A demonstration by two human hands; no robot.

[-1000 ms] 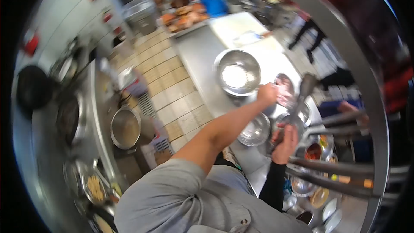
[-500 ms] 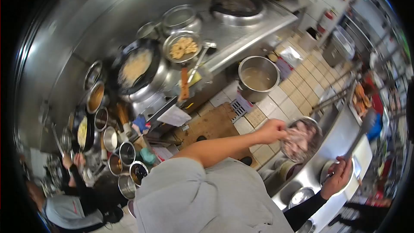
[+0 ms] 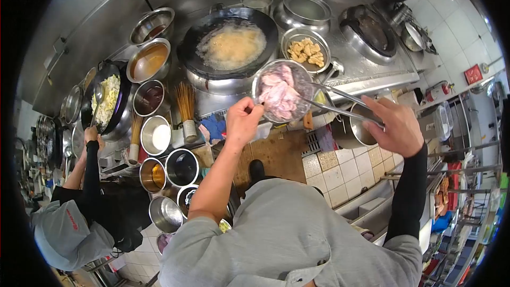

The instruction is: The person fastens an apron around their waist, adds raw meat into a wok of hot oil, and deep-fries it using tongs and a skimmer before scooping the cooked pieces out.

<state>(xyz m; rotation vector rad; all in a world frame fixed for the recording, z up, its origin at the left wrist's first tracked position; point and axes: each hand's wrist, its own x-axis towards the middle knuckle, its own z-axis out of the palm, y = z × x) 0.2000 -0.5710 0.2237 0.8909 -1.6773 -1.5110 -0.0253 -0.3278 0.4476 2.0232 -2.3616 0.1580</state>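
My left hand is closed on the near-left rim of a round bowl filled with raw pale-pink meat pieces. Metal tongs are in my right hand, their arms apart and their tips reaching into the bowl by the meat. The bowl is held up in front of the stove, just to the near right of a large black wok with bubbling oil. Behind the bowl, a strainer holds golden fried pieces.
On the left, a co-worker stirs food in another wok. Several sauce bowls and bamboo brushes line the stove's near-left side. A large pot stands on the floor. A ladle lies beside the strainer.
I have turned from the side counter at the right to the stove. My left hand has carried the bowl of meat near the wok, and my right hand has brought the tongs to it.
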